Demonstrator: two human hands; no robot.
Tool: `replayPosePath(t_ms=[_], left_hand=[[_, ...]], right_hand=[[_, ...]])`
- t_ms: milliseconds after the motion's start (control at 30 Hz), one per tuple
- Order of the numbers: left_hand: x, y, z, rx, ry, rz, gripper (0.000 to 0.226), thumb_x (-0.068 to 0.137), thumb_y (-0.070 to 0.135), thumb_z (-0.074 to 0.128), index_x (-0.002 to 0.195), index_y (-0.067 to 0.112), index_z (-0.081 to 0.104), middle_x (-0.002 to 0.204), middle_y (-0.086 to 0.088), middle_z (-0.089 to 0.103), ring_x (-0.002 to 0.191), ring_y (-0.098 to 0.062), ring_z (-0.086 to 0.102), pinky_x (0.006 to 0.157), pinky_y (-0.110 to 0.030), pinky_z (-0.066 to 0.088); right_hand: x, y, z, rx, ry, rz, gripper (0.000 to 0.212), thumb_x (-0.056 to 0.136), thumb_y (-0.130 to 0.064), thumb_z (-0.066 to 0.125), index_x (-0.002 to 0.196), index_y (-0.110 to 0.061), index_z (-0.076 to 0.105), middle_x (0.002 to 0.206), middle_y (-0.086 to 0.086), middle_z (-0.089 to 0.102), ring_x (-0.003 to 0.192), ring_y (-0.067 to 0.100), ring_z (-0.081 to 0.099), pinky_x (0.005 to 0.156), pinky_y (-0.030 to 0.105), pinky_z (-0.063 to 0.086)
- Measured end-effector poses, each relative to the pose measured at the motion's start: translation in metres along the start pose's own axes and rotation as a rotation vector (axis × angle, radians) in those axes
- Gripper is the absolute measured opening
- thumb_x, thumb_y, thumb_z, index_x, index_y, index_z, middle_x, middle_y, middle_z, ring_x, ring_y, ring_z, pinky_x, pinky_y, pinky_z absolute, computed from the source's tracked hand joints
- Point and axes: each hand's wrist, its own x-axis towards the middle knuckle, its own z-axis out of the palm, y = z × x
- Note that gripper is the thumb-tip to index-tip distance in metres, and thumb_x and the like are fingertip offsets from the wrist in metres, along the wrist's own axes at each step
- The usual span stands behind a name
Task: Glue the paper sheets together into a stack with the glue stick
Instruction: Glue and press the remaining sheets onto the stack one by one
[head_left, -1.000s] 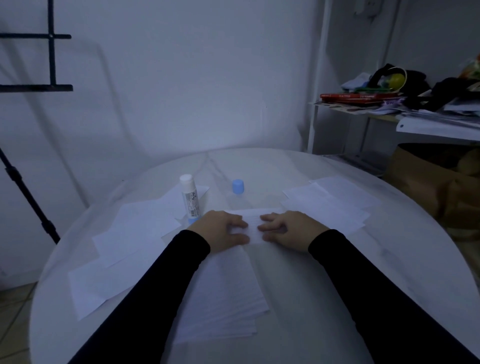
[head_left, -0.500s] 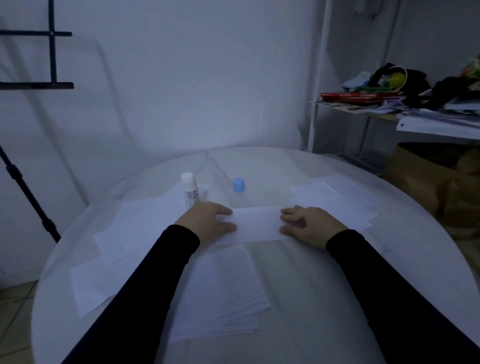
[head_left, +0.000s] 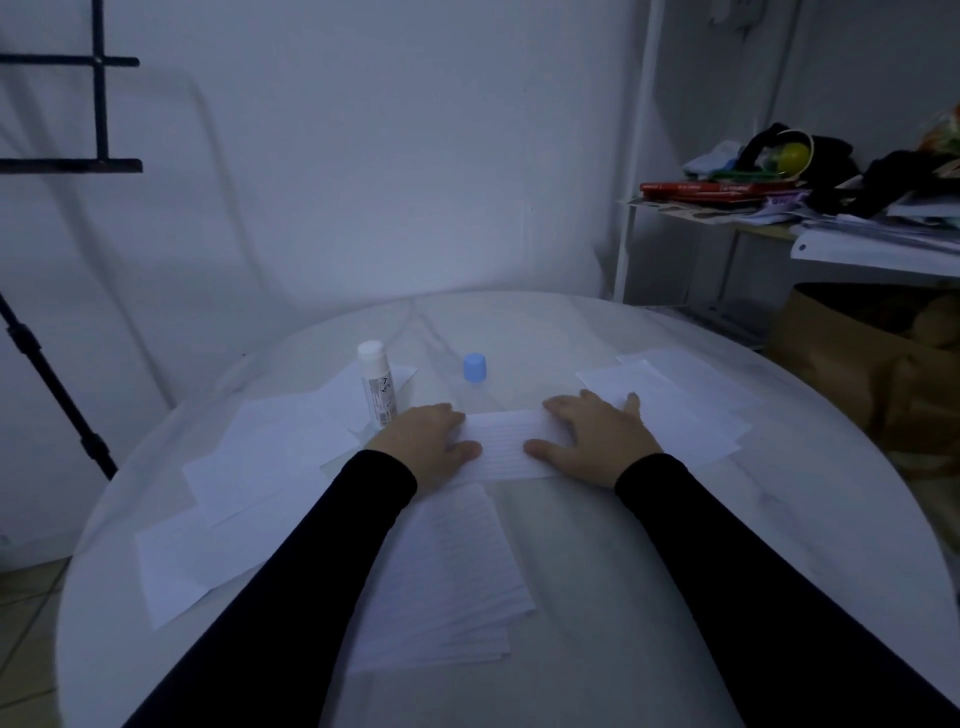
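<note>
1. An uncapped glue stick (head_left: 378, 385) stands just beyond the left hand (head_left: 427, 446); its blue cap (head_left: 475, 368) sits beyond the gap between the hands, with loose sheets (head_left: 675, 400) beside the right hand (head_left: 597, 441).
2. Both hands have slid closer together since half a second ago.
3. Both hands lie flat, fingers extended, pressing the lined paper stack (head_left: 506, 448) between them.

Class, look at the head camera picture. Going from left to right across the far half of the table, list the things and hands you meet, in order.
glue stick → left hand → blue cap → lined sheet → right hand → loose sheets at the right edge.
</note>
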Motion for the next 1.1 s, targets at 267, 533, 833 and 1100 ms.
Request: replayPosePath(t_ms=[267, 533, 833, 1100], left_hand=[[0.01, -0.005, 0.01, -0.019, -0.03, -0.016, 0.061, 0.094, 0.046, 0.049, 0.145, 0.016, 0.035, 0.149, -0.007, 0.036, 0.136, -0.023, 0.035, 0.111, -0.029, 0.026], [0.008, -0.011, 0.013, -0.157, 0.089, 0.012, 0.07, 0.086, 0.047, 0.062, 0.146, 0.025, 0.032, 0.141, -0.001, 0.036, 0.129, -0.018, 0.041, 0.105, -0.027, 0.031], [0.0, -0.017, -0.011, -0.27, 0.688, 0.214, 0.011, 0.082, 0.025, 0.073, 0.088, 0.017, 0.07, 0.078, 0.006, 0.054, 0.063, -0.009, 0.047, 0.065, -0.019, 0.037], [-0.015, -0.053, -0.023, -0.662, 0.78, -0.25, 0.088, 0.062, 0.045, 0.085, 0.134, 0.023, 0.04, 0.114, 0.005, 0.045, 0.099, -0.011, 0.049, 0.084, -0.028, 0.043]], right_hand=[[0.002, -0.005, 0.004, 0.008, -0.003, 0.051, 0.078, 0.085, -0.067, 0.04, 0.15, -0.03, 0.018, 0.15, 0.002, 0.036, 0.143, 0.017, 0.021, 0.11, 0.06, -0.007], [-0.006, -0.009, -0.001, 0.322, 0.133, -0.02, 0.073, 0.083, -0.042, 0.064, 0.145, -0.038, 0.027, 0.146, -0.007, 0.043, 0.132, 0.014, 0.039, 0.116, 0.05, -0.006], [-0.006, -0.003, 0.001, 0.79, 0.421, 0.011, 0.049, 0.079, -0.018, 0.073, 0.124, -0.026, 0.056, 0.103, 0.007, 0.063, 0.083, 0.015, 0.054, 0.074, 0.006, 0.04], [-0.008, -0.012, -0.003, 1.174, 0.566, 0.112, 0.04, 0.075, -0.013, 0.077, 0.104, -0.031, 0.054, 0.09, 0.001, 0.067, 0.074, 0.017, 0.064, 0.073, 0.027, 0.051]])
